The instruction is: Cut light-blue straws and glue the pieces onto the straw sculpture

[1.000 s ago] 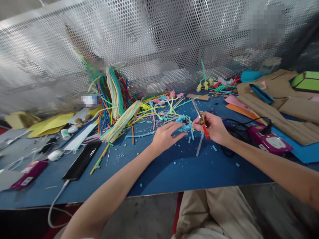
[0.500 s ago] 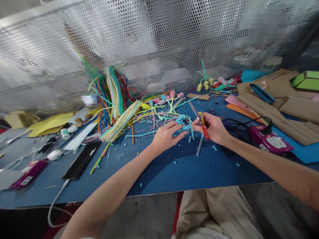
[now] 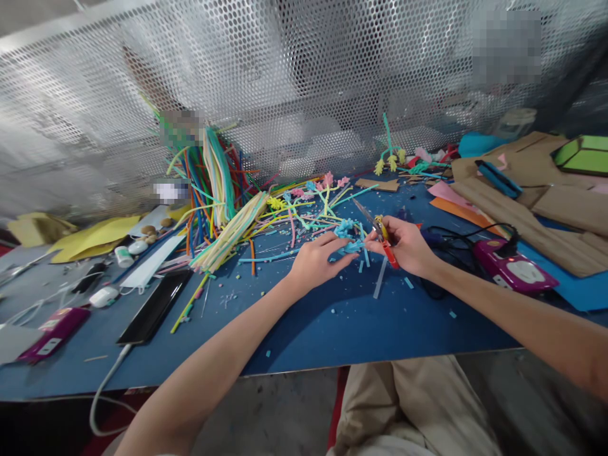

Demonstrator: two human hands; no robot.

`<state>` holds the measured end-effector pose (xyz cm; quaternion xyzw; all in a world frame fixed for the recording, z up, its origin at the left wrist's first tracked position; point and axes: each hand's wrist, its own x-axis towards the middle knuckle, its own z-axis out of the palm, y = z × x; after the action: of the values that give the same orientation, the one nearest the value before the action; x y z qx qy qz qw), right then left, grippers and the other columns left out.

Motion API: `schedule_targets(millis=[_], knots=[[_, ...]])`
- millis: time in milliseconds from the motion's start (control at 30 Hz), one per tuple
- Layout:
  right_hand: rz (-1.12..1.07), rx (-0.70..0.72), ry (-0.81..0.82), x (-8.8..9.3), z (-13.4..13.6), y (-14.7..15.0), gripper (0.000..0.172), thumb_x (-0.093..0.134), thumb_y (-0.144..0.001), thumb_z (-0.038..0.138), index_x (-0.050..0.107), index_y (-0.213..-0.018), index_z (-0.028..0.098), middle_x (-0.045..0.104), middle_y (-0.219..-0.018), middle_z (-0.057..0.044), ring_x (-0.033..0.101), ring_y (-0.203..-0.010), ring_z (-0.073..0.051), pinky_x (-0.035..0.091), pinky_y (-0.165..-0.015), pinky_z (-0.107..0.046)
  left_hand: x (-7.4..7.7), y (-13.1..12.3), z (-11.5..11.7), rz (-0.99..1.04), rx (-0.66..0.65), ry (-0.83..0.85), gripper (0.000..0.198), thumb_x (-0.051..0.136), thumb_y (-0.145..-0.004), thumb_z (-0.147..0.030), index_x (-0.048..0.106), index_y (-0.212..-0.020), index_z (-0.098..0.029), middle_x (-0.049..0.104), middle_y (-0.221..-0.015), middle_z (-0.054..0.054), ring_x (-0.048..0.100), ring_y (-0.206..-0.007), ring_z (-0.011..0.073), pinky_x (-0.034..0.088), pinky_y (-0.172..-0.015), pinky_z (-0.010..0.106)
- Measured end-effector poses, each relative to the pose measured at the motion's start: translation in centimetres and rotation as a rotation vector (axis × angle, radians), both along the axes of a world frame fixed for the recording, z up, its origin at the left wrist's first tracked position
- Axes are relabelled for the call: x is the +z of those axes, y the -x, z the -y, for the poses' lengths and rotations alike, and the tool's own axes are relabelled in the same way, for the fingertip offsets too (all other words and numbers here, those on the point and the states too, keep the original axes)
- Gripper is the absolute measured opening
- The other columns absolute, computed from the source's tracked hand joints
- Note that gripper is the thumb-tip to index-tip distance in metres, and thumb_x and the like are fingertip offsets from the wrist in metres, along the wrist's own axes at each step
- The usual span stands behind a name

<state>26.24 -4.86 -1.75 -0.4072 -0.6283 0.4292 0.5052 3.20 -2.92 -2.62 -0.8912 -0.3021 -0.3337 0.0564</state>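
Note:
My left hand [image 3: 316, 261] is closed around the lower left of a light blue pipe-cleaner flower [image 3: 349, 233], just above the blue table. My right hand [image 3: 403, 244] grips a pair of scissors [image 3: 377, 223] with red handles, the blades pointing up and to the left. Its thumb and fingertip also meet the right edge of the blue flower. A clear strip [image 3: 380, 277] lies below the right hand, among small blue clippings [image 3: 409, 282].
Pipe-cleaner bundles [image 3: 232, 234] lie left of my hands, with pink flowers [image 3: 327, 181] behind. A phone [image 3: 154, 307] is cabled at left. At right are a purple power strip [image 3: 515, 266] and brown cardboard [image 3: 517, 215]. Perforated metal mesh [image 3: 332, 82] stands behind the table.
The scissors have turned in my right hand, so their tips point further left. My left hand and the blue flower have hardly moved.

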Motion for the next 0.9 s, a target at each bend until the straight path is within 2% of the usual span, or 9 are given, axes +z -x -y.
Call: schedule_targets(millis=[267,467,667,767,900], knots=[[-0.002,0.004,-0.002,-0.1,0.0,0.0,0.046,0.086,-0.064,0.055,0.059,-0.079,0.021,0.066,-0.079,-0.002,0.056,-0.067,-0.015,0.053,-0.068,-0.033,0.2,-0.1,0.1,-0.002,-0.015,0.005,0.028,0.061,-0.096,-0.042,0.072,-0.103,-0.017,0.072,-0.091,0.007,0.070,-0.085,0.0162,0.057,-0.074,0.026],[-0.013,-0.007,0.001,0.0,0.0,0.1,0.044,0.086,-0.064,0.052,0.057,-0.077,0.021,0.063,-0.078,-0.002,0.058,-0.071,-0.016,0.053,-0.070,-0.032,0.4,-0.1,0.4,0.024,0.044,0.069,0.040,0.064,-0.093,-0.047,0.066,-0.124,-0.022,0.074,-0.105,0.007,0.072,-0.081,0.0153,0.057,-0.072,0.025],[0.029,-0.029,-0.048,-1.0,-0.7,-0.4,0.036,0.083,-0.070,0.045,0.057,-0.081,0.021,0.063,-0.082,-0.001,0.059,-0.077,-0.018,0.051,-0.072,-0.031,0.2,0.2,0.2,0.006,0.113,0.099,0.060,0.067,-0.088,-0.056,0.056,-0.137,-0.022,0.074,-0.084,0.001,0.066,-0.061,0.0128,0.051,-0.059,0.023],[0.047,-0.092,-0.076,-1.3,-1.1,-1.0,0.035,0.083,-0.071,0.044,0.060,-0.085,0.021,0.065,-0.085,-0.002,0.059,-0.077,-0.018,0.050,-0.072,-0.031,0.4,0.5,-0.1,-0.013,0.129,0.122,0.057,0.064,-0.091,-0.054,0.054,-0.138,-0.022,0.075,-0.085,-0.001,0.063,-0.056,0.0108,0.048,-0.057,0.022],[0.025,-0.145,-0.089,-1.0,-1.5,-1.4,0.039,0.083,-0.069,0.048,0.060,-0.084,0.021,0.066,-0.085,-0.003,0.059,-0.075,-0.018,0.050,-0.071,-0.032,0.5,0.8,-0.4,0.001,0.178,0.072,0.047,0.061,-0.094,-0.050,0.058,-0.133,-0.022,0.075,-0.083,-0.001,0.067,-0.063,0.0114,0.046,-0.057,0.021]])
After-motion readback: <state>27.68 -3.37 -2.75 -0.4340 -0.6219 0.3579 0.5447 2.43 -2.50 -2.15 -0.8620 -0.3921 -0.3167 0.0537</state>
